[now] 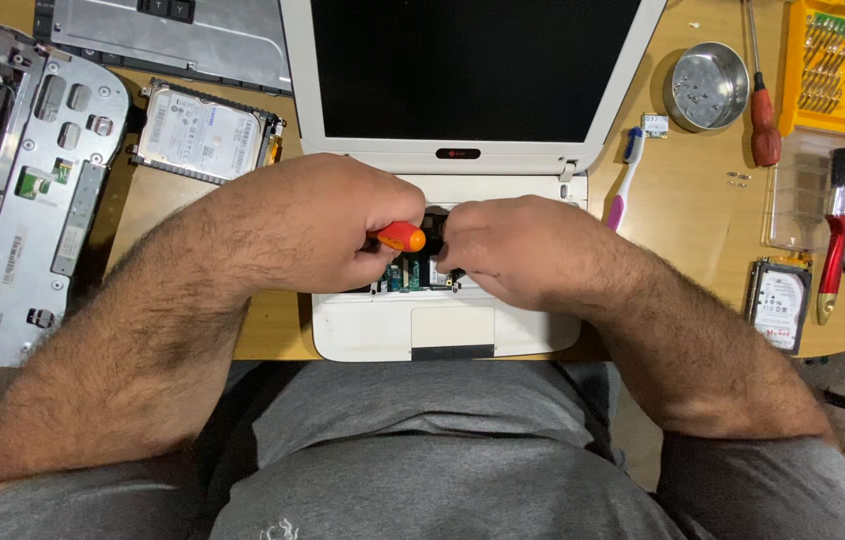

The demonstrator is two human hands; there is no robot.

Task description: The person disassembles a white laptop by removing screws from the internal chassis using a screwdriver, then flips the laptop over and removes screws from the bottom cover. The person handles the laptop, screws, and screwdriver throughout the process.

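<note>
Near the desk's (703,215) front edge, the left hand (308,225) was closed around an orange-handled screwdriver (401,237), best kept steady and upright over the white laptop's (448,325) opened keyboard bay, while the right hand (518,245), curled just beside it, pressed there, its grasp hidden.

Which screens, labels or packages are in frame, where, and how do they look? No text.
Laptop screen: top centre, dark, white bezel.
Hard drive label: upper left, white rectangle on silver drive.
Second drive label: right edge, white, on black-rimmed drive.
Bit case: top right, yellow-orange plastic box.
</note>
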